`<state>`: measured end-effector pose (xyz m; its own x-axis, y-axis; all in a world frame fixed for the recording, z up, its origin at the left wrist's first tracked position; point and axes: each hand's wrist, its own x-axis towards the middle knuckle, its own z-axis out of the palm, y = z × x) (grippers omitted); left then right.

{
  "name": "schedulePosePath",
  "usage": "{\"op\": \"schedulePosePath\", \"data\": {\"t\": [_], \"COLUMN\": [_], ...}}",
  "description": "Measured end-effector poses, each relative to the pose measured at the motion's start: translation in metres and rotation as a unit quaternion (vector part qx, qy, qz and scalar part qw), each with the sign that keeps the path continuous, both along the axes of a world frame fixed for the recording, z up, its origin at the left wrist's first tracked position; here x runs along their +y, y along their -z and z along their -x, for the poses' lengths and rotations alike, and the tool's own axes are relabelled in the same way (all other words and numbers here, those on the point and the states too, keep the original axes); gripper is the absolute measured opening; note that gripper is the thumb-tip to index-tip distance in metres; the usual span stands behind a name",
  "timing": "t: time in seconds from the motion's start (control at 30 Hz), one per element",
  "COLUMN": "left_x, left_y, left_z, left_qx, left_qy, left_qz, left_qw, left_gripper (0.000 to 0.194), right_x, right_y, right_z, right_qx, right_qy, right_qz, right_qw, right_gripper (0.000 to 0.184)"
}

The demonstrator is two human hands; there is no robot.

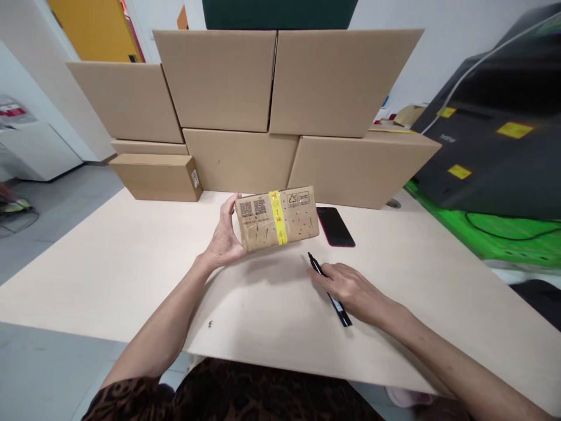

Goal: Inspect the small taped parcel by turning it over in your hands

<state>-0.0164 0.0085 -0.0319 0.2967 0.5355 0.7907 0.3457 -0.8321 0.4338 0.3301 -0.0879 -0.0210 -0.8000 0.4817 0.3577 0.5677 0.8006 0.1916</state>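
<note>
My left hand (224,237) grips the left end of a small brown cardboard parcel (280,218) and holds it just above the table. The parcel has a yellow tape band, printed codes and dark specks. My right hand (350,289) rests on the table with its fingers over a black marker pen (336,304). The pen's tip sticks out past the fingers towards the parcel. A dark phone with a red edge (335,226) lies flat on the table just right of the parcel.
The pale wooden table (109,263) carries a wall of stacked cardboard boxes (272,117) along its far edge. A smaller box (155,176) lies at the left. A black machine (495,128) on a green base (482,231) stands at the right.
</note>
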Motion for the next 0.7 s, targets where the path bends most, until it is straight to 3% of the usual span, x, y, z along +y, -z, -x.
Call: {"op": "schedulePosePath", "data": {"t": [0.13,0.27,0.37,0.47,0.53,0.6,0.7], "left_x": [0.001,0.002,0.002,0.001,0.001,0.001,0.001], "left_y": [-0.003,-0.001,0.001,0.000,0.000,0.000,0.000], "left_z": [0.000,0.001,0.001,0.000,0.000,0.000,-0.001], "left_qx": [-0.006,-0.001,0.001,0.002,0.004,0.004,-0.003], "left_qy": [0.002,0.004,-0.003,-0.012,-0.013,-0.011,-0.003], "left_qz": [-0.004,-0.007,-0.010,-0.014,-0.012,-0.007,-0.001], "left_qw": [1.000,1.000,1.000,1.000,1.000,1.000,1.000], "left_gripper": [0.141,0.142,0.143,0.144,0.145,0.145,0.143], "right_x": [0.007,0.012,0.018,0.037,0.059,0.083,0.116], "right_y": [0.017,0.019,0.016,0.013,0.013,0.012,0.012], "right_z": [0.000,0.001,-0.002,-0.008,-0.012,-0.013,-0.014], "right_qx": [-0.089,-0.099,-0.065,0.051,0.143,0.187,0.180], "right_qy": [0.073,0.096,0.105,0.175,0.272,0.385,0.525], "right_qz": [0.088,0.158,0.211,0.260,0.234,0.196,0.256], "right_qw": [0.989,0.978,0.970,0.948,0.922,0.882,0.791], "right_gripper": [0.045,0.058,0.068,0.056,0.050,0.061,0.085]}}
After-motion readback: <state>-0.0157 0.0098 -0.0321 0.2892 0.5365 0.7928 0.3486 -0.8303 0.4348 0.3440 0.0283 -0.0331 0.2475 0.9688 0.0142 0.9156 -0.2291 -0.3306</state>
